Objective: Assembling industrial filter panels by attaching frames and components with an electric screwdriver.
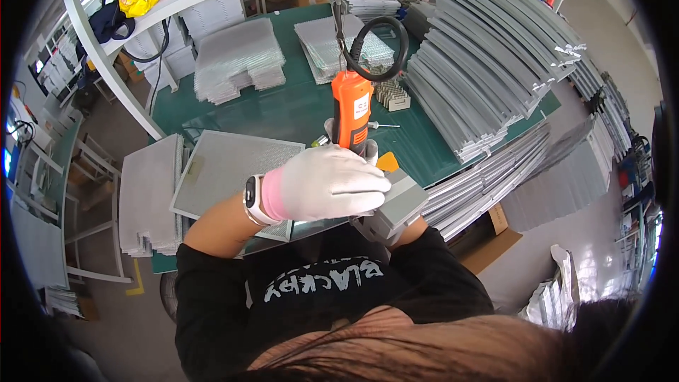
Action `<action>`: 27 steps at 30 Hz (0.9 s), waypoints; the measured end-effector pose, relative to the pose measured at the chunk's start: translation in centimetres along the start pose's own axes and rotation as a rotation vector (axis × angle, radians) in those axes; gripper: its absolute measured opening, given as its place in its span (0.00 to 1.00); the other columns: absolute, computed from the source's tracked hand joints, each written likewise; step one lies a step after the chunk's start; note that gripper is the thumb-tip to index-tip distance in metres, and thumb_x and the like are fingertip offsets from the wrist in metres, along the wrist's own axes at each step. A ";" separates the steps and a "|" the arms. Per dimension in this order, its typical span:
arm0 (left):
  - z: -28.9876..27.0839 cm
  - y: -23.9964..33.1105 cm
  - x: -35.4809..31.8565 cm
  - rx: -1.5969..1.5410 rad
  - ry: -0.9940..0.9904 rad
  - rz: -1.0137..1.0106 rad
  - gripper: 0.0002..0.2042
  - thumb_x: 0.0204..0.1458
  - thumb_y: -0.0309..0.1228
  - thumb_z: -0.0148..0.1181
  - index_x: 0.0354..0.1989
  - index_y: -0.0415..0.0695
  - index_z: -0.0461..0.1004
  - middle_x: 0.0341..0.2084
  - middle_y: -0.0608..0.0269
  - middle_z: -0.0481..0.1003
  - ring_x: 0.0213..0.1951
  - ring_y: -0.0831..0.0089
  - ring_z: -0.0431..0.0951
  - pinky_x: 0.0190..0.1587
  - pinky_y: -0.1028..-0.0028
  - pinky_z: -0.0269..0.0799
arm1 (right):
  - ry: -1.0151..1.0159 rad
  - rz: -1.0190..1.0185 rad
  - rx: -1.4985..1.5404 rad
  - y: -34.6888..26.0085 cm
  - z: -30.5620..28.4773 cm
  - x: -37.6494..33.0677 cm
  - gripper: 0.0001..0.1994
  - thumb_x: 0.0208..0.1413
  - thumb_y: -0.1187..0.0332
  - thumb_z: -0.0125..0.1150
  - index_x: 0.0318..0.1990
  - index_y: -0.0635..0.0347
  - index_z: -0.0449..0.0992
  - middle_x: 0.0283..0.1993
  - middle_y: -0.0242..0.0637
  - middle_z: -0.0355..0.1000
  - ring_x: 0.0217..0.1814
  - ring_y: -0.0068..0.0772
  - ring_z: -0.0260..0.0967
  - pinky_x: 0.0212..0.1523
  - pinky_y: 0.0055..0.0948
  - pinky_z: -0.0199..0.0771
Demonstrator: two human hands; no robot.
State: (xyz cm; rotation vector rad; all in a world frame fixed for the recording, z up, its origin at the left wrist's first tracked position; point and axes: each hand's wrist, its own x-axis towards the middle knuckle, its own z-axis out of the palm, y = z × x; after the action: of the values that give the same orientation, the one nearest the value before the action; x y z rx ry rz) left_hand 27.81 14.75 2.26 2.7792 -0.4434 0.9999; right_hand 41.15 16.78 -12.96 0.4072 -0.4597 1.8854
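1. The grey metal part (402,201) is being kept before the torso, at the near edge of the green table (219,119). The white-gloved left hand (325,180) is being laid over its left side, fingers extended; whether it is being gripped cannot be told. A loose hold could let it tip.
2. The right hand (370,148) is being mostly hidden by the left one and the part, so its grip cannot be told; fingers could be pinched unseen.
3. The orange power driver (352,110) is being hung nearly upright just beyond the left hand. Its tip is being hidden, so a skid could be noticed late; its looped black cable (404,46) could snag.
4. A pale panel (226,170) is being overhung by the white wristband (256,201); scratching could be caused by a dropped wrist.
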 end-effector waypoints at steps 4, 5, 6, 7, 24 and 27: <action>0.9 0.8 -0.2 0.108 0.096 0.028 0.11 0.40 0.26 0.66 0.35 0.40 0.77 0.33 0.55 0.79 0.36 0.59 0.80 0.39 0.68 0.77 | -0.231 0.100 0.410 0.1 -2.4 -0.4 0.44 0.58 0.57 0.64 0.74 0.57 0.42 0.71 0.46 0.56 0.58 0.35 0.70 0.59 0.32 0.69; 1.1 0.8 -0.1 0.130 0.121 0.063 0.10 0.39 0.26 0.65 0.33 0.40 0.76 0.32 0.54 0.78 0.36 0.58 0.80 0.39 0.68 0.77 | -0.233 0.097 0.409 -0.3 -3.1 -0.4 0.44 0.58 0.57 0.64 0.74 0.57 0.42 0.71 0.46 0.56 0.58 0.35 0.70 0.59 0.32 0.69; 1.3 0.8 0.0 0.129 0.119 0.066 0.10 0.39 0.26 0.65 0.33 0.40 0.76 0.32 0.54 0.78 0.36 0.58 0.80 0.39 0.68 0.77 | -0.231 0.123 0.250 -0.9 -3.8 -0.4 0.42 0.58 0.57 0.63 0.74 0.58 0.44 0.70 0.44 0.58 0.57 0.35 0.71 0.59 0.32 0.69; 1.6 0.8 -0.2 0.161 0.144 0.070 0.10 0.39 0.25 0.64 0.32 0.39 0.75 0.34 0.53 0.78 0.36 0.58 0.80 0.39 0.68 0.77 | -0.226 0.150 0.092 -1.2 -3.9 -0.3 0.41 0.59 0.58 0.62 0.73 0.59 0.46 0.70 0.42 0.59 0.56 0.35 0.71 0.58 0.32 0.70; -0.3 0.0 5.5 0.034 -0.087 -0.301 0.05 0.52 0.26 0.55 0.34 0.39 0.68 0.29 0.56 0.72 0.29 0.56 0.76 0.32 0.63 0.73 | 0.158 -0.015 -0.460 -1.3 0.6 -2.5 0.49 0.47 0.44 0.68 0.70 0.62 0.51 0.63 0.43 0.65 0.54 0.35 0.71 0.57 0.32 0.70; 0.9 -0.8 6.8 0.106 -0.099 -0.207 0.05 0.52 0.26 0.53 0.32 0.39 0.65 0.25 0.55 0.69 0.25 0.56 0.76 0.26 0.62 0.73 | 0.170 -0.012 -0.492 -2.2 1.4 -5.9 0.49 0.47 0.44 0.68 0.70 0.62 0.52 0.62 0.43 0.66 0.53 0.35 0.72 0.56 0.32 0.70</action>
State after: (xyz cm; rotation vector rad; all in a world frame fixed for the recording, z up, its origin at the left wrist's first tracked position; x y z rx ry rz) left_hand 33.56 13.77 5.85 2.9032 -0.1131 0.8658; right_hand 45.29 12.02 -14.31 -0.0762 -0.7770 1.7043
